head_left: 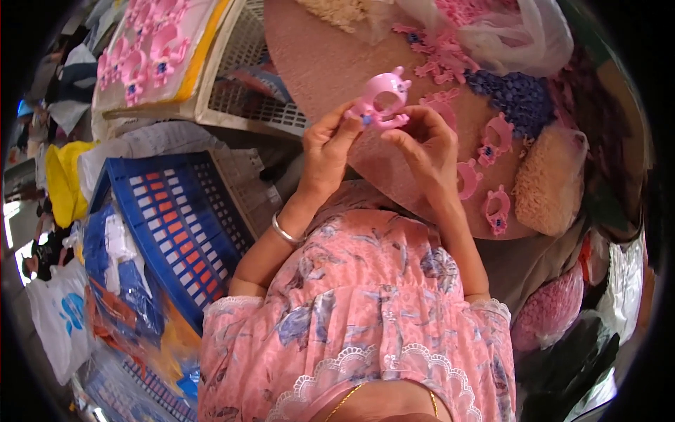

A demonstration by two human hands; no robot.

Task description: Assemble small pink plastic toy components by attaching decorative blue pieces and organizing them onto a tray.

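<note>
A glossy pink plastic ring-shaped piece (370,87) with small knobs like an animal's ears and feet is held up over the table's near edge. My left hand (328,149) pinches its lower left end, where a small blue part shows by the thumb. At its lower right end, my right hand (430,146) has thumb and fingers closed on a pink foot. Similar pink pieces lie to the right of my right hand, one (496,139) with a blue part on it and another (497,209) nearer the table edge.
The round pinkish table (316,67) bears a heap of small blue parts (517,98), a bag of beige parts (552,183) and a whitish plastic bag (520,42). At left stand a white crate (253,91) with pink pieces on top and a blue basket (151,243).
</note>
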